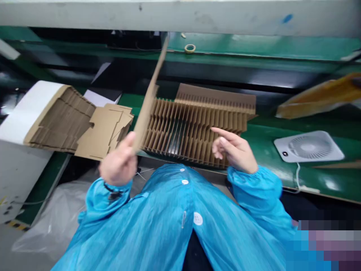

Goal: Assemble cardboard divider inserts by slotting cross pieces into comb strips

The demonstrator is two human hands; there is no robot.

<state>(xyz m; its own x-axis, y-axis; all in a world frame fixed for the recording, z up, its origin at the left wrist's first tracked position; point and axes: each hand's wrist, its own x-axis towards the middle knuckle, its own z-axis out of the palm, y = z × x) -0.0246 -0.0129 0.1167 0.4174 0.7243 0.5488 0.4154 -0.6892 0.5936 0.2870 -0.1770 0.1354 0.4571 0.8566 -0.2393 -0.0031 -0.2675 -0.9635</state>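
My left hand (pixel 120 160), somewhat blurred, is closed on the lower end of a long cardboard sheet (pixel 152 86). The sheet is seen nearly edge-on and slants up and away from me. Below and to its right lies a grid of upright cardboard dividers (pixel 194 128) on the green bench. My right hand (pixel 234 148) is over the grid's right part, index finger stretched out and the other fingers partly curled, with nothing visible in it. Whether its fingertips touch the dividers I cannot tell. Behind the grid rests a slotted cardboard strip (pixel 217 96).
Left of the grid are flat notched cardboard pieces (pixel 98 130) and a white box (pixel 36 109) packed with folded cardboard. A white fan (pixel 308 146) with a cable lies at the right. A tape roll (pixel 190 48) sits on the back ledge, beneath a pale overhead beam (pixel 180 17).
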